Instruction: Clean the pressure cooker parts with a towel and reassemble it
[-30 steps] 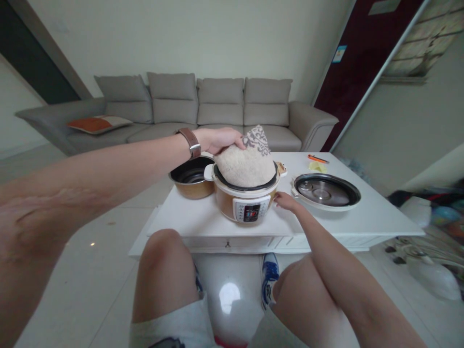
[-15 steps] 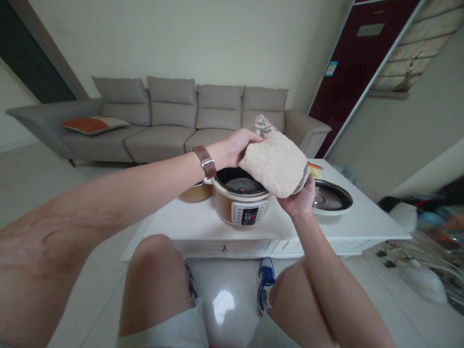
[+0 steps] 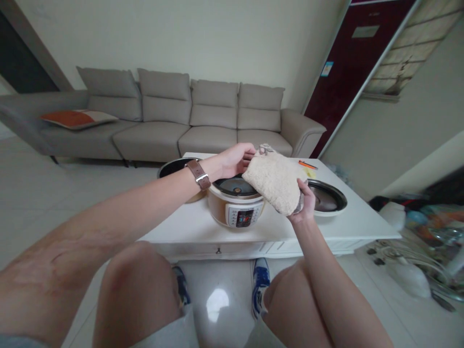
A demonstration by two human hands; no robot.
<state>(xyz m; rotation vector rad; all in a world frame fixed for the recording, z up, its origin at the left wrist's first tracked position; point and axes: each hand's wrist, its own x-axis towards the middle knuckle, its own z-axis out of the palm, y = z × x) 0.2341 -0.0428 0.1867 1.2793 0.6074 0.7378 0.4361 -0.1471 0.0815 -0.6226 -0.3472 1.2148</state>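
A folded beige cloth [image 3: 277, 181] with grey patterned edges is held up between my two hands, above the white table. My left hand [image 3: 237, 159], with a brown watch strap at its wrist, closes its fingers on the cloth's upper left edge. My right hand [image 3: 305, 203] grips the lower right edge, thumb on the front face. Just below and left of the cloth stands a white and gold electric cooker [image 3: 221, 208], uncovered, its dark inside partly hidden by my left hand. Behind my left forearm shows a dark-lined pot [image 3: 174, 167].
A round dark lid-like piece with a pale rim [image 3: 330, 198] lies right of my right hand on the white table [image 3: 362, 224]. Farther back are an orange pen [image 3: 307, 165] and a yellow paper [image 3: 309, 172]. A grey sofa [image 3: 213, 140] stands behind; cluttered items [image 3: 409, 275] lie at right.
Both hands have lowered slightly with the cloth, which now tilts a bit more toward the table. My view has shifted, and more of the pot at left shows.
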